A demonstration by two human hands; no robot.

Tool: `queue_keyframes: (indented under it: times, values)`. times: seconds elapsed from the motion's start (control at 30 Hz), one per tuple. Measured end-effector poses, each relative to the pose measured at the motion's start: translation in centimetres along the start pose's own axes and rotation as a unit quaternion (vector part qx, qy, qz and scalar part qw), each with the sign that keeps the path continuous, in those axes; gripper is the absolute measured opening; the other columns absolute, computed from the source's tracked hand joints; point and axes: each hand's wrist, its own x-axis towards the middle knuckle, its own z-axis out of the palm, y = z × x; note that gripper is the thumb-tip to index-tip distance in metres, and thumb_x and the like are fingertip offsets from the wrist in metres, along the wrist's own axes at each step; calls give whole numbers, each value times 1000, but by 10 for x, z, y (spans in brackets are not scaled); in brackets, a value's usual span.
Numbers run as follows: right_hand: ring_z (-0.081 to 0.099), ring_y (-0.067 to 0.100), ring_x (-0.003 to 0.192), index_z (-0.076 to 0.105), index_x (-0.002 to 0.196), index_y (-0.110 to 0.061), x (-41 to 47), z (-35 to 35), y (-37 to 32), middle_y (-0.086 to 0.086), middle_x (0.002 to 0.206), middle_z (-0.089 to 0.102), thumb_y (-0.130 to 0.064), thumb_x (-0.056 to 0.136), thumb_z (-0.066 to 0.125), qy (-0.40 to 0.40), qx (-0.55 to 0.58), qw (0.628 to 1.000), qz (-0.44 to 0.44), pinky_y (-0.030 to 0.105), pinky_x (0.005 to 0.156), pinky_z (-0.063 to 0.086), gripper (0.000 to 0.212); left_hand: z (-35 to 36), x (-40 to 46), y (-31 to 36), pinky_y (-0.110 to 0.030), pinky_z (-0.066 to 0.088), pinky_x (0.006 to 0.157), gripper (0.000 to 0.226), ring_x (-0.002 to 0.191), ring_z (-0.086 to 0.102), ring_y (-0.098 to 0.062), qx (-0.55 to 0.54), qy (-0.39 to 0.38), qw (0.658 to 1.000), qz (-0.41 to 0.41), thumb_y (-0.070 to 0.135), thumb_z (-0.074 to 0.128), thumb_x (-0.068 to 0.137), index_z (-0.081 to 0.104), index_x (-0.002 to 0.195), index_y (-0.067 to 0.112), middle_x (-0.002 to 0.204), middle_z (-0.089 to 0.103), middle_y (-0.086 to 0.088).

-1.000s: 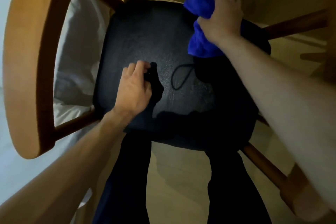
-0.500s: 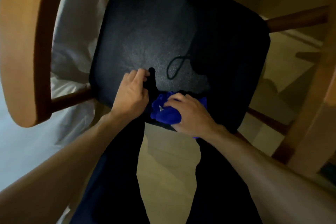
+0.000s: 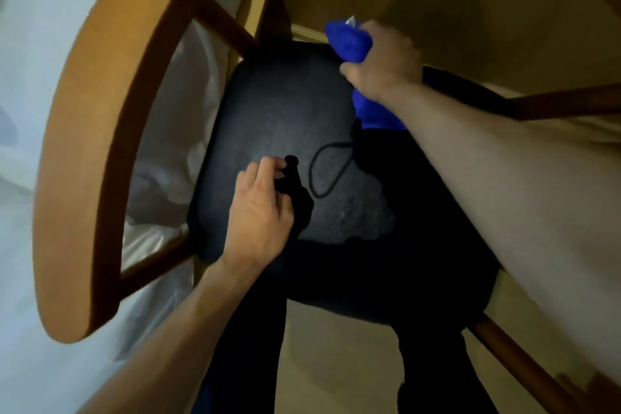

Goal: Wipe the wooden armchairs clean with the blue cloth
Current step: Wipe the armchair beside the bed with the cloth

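The right hand (image 3: pixel 383 60) bunches the cloth (image 3: pixel 349 42) in a tight grip at the seat's (image 3: pixel 285 111) far edge, likely to press while wiping. The left hand (image 3: pixel 258 212) rests on the seat, fingers curled, probably bracing the chair (image 3: pixel 100 144).
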Motion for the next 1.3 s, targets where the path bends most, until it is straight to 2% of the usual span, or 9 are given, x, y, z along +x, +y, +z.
queue_keyframes:
  times: [0.13, 0.4, 0.53, 0.63, 0.73, 0.8, 0.97, 1.1, 1.3]
  values:
    - [54, 25, 120, 55, 130, -30, -39, 2, -1, -1, 136, 53, -37, 72, 73, -56, 19, 991, -122, 31, 95, 41, 62, -15, 21, -10, -23, 32, 87, 40, 104, 45, -23, 10, -5, 1000, -11, 0, 52, 80, 50, 118, 10, 115, 53, -7]
    - [44, 14, 135, 59, 136, -26, -129, 1, 24, -3, 148, 47, -23, 74, 79, -370, 43, 885, -280, 31, 113, 31, 65, -32, 33, -23, -34, 40, 96, 44, 112, 45, -21, 0, -31, 999, -23, 0, 56, 81, 49, 123, 13, 120, 52, -5]
    - [42, 7, 128, 42, 142, -40, -47, -27, 5, -5, 149, 39, -33, 70, 72, -168, 136, 965, -148, 40, 115, 34, 79, -32, 33, -32, -33, 40, 96, 43, 113, 43, -18, -11, -31, 999, -38, 2, 57, 83, 48, 124, 13, 121, 50, -3]
    - [42, 9, 114, 37, 140, -38, 12, -30, -20, 2, 142, 40, -34, 74, 76, -38, 182, 983, -2, 31, 96, 36, 77, -30, 33, -36, -30, 38, 97, 42, 114, 43, -17, -16, -17, 999, -49, 3, 56, 85, 48, 124, 12, 121, 51, -2]
    - [60, 23, 108, 52, 125, -28, 19, 10, -57, 2, 117, 59, -37, 76, 74, -59, 39, 997, -6, 34, 85, 46, 55, -31, 32, -39, -30, 39, 98, 42, 113, 41, -14, -22, -17, 998, -61, 5, 56, 86, 48, 125, 15, 120, 50, 1]
    - [54, 29, 113, 51, 126, -25, -4, 28, -70, 4, 128, 52, -38, 74, 73, -50, -38, 995, -73, 39, 90, 46, 58, -35, 31, -43, -28, 37, 97, 42, 112, 41, -12, -22, -15, 998, -64, 5, 56, 86, 47, 125, 16, 120, 50, 2]
    - [50, 20, 121, 54, 135, -29, -80, 20, -35, -11, 142, 38, -35, 73, 78, -248, -32, 940, -234, 36, 101, 43, 67, -45, 30, -53, -29, 36, 97, 46, 116, 42, -12, -24, -45, 996, -76, 6, 59, 85, 46, 126, 21, 124, 49, 2]
    - [54, 2, 113, 57, 127, -41, -73, -4, -24, -17, 129, 52, -26, 71, 77, -334, 133, 925, -124, 29, 104, 42, 61, -43, 30, -64, -32, 37, 97, 44, 117, 43, -14, -27, -26, 995, -87, 8, 59, 84, 46, 123, 24, 122, 52, 3]
    - [57, 9, 95, 51, 125, -30, 24, -1, -81, -13, 110, 57, -39, 81, 72, 16, 166, 985, 50, 28, 78, 41, 50, -40, 36, -69, -24, 33, 95, 43, 109, 37, 1, -45, 14, 995, -89, 11, 56, 84, 44, 121, 30, 120, 52, 9]
